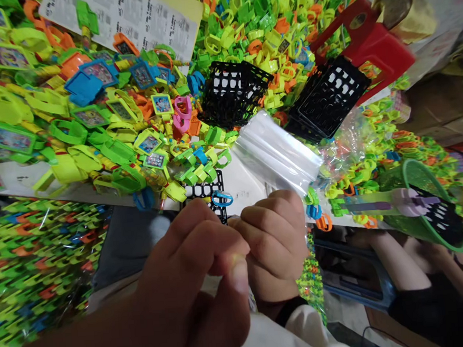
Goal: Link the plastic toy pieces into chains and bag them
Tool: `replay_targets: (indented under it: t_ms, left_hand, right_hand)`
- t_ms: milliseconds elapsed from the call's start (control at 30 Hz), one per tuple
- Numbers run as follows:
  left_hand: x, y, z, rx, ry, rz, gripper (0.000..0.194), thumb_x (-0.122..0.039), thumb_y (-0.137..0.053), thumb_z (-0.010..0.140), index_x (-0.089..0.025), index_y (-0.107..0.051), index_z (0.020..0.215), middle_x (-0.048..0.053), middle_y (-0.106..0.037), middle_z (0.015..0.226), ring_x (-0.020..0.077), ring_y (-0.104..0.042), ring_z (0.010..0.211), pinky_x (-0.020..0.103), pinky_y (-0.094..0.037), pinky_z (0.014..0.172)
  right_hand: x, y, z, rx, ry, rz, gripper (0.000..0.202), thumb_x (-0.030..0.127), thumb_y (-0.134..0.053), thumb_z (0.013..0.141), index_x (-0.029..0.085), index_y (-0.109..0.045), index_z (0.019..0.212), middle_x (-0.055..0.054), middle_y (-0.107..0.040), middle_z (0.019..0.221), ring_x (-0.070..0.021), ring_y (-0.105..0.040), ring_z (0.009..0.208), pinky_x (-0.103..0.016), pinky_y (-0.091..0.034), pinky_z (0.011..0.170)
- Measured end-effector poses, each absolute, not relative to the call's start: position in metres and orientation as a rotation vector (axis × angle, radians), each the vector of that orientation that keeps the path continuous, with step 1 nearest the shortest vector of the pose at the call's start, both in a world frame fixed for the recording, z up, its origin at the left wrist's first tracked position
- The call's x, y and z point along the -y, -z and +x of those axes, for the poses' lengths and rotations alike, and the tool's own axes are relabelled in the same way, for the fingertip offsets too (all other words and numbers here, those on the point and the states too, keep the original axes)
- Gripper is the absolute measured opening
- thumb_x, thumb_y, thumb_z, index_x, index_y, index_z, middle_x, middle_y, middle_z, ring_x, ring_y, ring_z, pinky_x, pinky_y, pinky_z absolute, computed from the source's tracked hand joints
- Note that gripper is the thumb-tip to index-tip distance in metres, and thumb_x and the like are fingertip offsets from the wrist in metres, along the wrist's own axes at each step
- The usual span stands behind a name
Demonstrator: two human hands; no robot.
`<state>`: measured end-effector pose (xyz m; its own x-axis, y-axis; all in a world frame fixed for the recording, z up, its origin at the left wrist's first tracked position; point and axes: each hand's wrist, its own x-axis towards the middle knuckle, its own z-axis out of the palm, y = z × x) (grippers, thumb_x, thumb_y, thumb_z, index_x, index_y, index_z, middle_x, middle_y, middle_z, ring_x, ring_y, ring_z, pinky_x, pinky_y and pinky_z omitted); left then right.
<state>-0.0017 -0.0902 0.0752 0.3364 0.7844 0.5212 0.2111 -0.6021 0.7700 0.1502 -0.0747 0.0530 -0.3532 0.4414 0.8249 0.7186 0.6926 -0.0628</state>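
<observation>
My left hand (pixel 201 271) is closed, with the thumb pressed to the bent forefinger. My right hand (pixel 276 244), at the end of a white sleeve with a black cuff, is curled into a fist right against it. Whatever the fingers may hold is hidden. Just beyond the knuckles, a small blue plastic ring (pixel 222 198) shows over a black plastic grid (pixel 201 190) at the table edge. Clear plastic bags (pixel 279 151) lie flat beyond my right hand. Toy watches with picture faces, such as a green one (pixel 9 137), are heaped to the left.
Black mesh baskets (pixel 236 94) stand among piled bright plastic pieces (pixel 244 14). A red plastic holder (pixel 385 46) is at the back right, a green basket (pixel 410 182) at the right edge. A printed sheet (pixel 137 21) lies at the back left. Another person's legs (pixel 400 262) show at right.
</observation>
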Motion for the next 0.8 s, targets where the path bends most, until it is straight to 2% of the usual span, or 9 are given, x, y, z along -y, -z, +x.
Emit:
replay_targets:
  t_ms: [233, 367, 467, 567, 700, 800]
  left_hand:
    - [0.090, -0.075, 0.001, -0.862, -1.196, 1.989, 0.015, -0.013, -0.038, 0.082, -0.023, -0.041, 0.091, -0.001, -0.047, 0.066, 0.0151, -0.048, 0.066, 0.030, -0.044, 0.056]
    - [0.094, -0.071, 0.002, -0.844, -1.223, 1.899, 0.012, -0.017, -0.041, 0.084, -0.023, -0.042, 0.094, 0.001, -0.047, 0.073, 0.0156, -0.046, 0.070, 0.031, -0.042, 0.057]
    - [0.096, -0.068, 0.007, -0.867, -1.219, 1.697, 0.008, -0.021, -0.043, 0.086, -0.024, -0.045, 0.094, 0.001, -0.046, 0.079, 0.0151, -0.044, 0.072, 0.031, -0.039, 0.060]
    - [0.099, -0.070, 0.014, -0.890, -1.185, 1.278, 0.011, -0.019, -0.042, 0.087, -0.028, -0.048, 0.090, -0.002, -0.043, 0.078, 0.0133, -0.040, 0.068, 0.028, -0.036, 0.059]
    - [0.098, -0.074, 0.020, -0.776, -1.079, 0.795, 0.018, -0.012, -0.041, 0.079, -0.028, -0.050, 0.080, -0.003, -0.043, 0.072, 0.0128, -0.039, 0.068, 0.025, -0.036, 0.062]
    - [0.096, -0.074, 0.020, -0.796, -1.015, 0.726, 0.015, -0.014, -0.043, 0.071, -0.026, -0.049, 0.076, -0.002, -0.042, 0.071, 0.0130, -0.039, 0.068, 0.025, -0.035, 0.062]
  right_hand:
    - [0.077, -0.054, 0.150, 1.989, 0.425, -0.930, 0.025, 0.015, -0.038, 0.094, 0.019, -0.052, 0.072, 0.004, -0.053, 0.060, -0.0095, -0.044, 0.054, -0.030, -0.033, 0.057]
    - [0.074, -0.052, 0.152, 1.975, 0.472, -0.876, 0.024, 0.016, -0.040, 0.093, 0.018, -0.053, 0.073, 0.004, -0.053, 0.059, -0.0092, -0.043, 0.053, -0.029, -0.032, 0.056]
    - [0.072, -0.053, 0.156, 2.010, 0.503, -0.892, 0.022, 0.016, -0.041, 0.093, 0.018, -0.054, 0.074, 0.003, -0.053, 0.059, -0.0098, -0.043, 0.054, -0.029, -0.031, 0.055]
    - [0.069, -0.055, 0.160, 2.056, 0.579, -0.880, 0.023, 0.015, -0.041, 0.092, 0.019, -0.053, 0.073, 0.004, -0.054, 0.058, -0.0102, -0.043, 0.053, -0.029, -0.029, 0.054]
    - [0.065, -0.057, 0.163, 2.097, 0.664, -0.868, 0.026, 0.015, -0.043, 0.091, 0.019, -0.050, 0.067, 0.004, -0.053, 0.057, -0.0098, -0.042, 0.052, -0.029, -0.028, 0.055]
    - [0.064, -0.058, 0.164, 2.120, 0.682, -0.839, 0.028, 0.016, -0.044, 0.091, 0.020, -0.048, 0.064, 0.004, -0.053, 0.057, -0.0097, -0.041, 0.052, -0.029, -0.028, 0.055]
